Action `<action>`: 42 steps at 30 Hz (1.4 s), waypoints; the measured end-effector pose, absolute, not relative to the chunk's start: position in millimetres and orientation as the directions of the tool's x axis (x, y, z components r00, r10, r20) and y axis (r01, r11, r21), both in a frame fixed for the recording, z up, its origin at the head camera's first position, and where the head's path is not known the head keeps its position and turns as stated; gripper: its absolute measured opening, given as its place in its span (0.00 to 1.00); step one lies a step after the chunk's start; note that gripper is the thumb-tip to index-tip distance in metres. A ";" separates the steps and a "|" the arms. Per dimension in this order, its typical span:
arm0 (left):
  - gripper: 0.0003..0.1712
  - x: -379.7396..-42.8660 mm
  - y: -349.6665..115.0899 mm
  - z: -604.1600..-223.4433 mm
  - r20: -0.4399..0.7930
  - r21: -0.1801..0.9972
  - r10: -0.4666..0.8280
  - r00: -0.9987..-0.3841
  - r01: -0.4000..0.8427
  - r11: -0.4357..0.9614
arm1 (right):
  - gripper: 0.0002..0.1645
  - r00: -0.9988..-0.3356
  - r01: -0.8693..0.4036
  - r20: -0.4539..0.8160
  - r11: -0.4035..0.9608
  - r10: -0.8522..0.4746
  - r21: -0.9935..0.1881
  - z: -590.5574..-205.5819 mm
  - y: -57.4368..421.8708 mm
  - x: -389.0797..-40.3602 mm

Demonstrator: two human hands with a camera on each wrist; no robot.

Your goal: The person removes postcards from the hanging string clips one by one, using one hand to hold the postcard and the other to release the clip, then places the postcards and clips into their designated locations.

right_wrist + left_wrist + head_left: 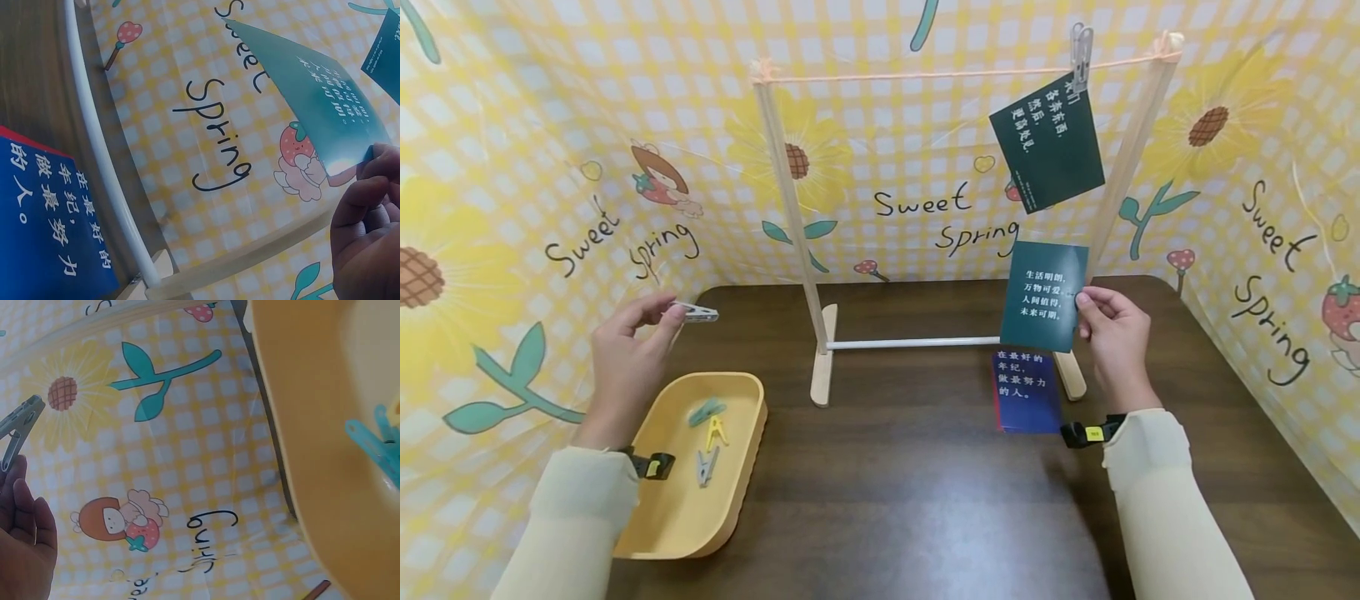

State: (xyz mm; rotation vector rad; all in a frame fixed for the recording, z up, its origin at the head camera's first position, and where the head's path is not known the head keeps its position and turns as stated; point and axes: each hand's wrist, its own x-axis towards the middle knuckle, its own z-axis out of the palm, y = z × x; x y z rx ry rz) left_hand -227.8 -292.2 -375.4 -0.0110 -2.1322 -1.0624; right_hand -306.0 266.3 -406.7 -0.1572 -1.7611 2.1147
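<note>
My left hand [634, 354] pinches a grey clothespin [698, 312] above the far end of the yellow tray [748, 467]; in the left wrist view that clothespin [22, 428] points up from the fingertips. With thumb and fingers my right hand [1112, 333] holds a teal-green card [1037, 321] by its right edge, upright in front of the frame. Another dark green card [1052, 150] hangs tilted from the pink string [925, 76], held at its upper right corner by a grey clothespin [1081, 58]. Below the held card lies a blue card [1028, 400], with a red edge showing under it.
Two wooden posts [790, 200] on flat feet carry the string, joined low down by a white rod [917, 342]. Green, yellow and grey clothespins [706, 467] lie inside the tray. A yellow checked cloth [887, 167] surrounds the brown table [880, 500].
</note>
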 end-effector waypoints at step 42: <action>0.12 -199.2 -320.9 -423.6 0.571 0.639 -0.232 -0.788 0.249 0.728 | 0.13 -0.925 -0.088 0.041 -0.110 0.377 -0.990 -446.9 275.7 -285.6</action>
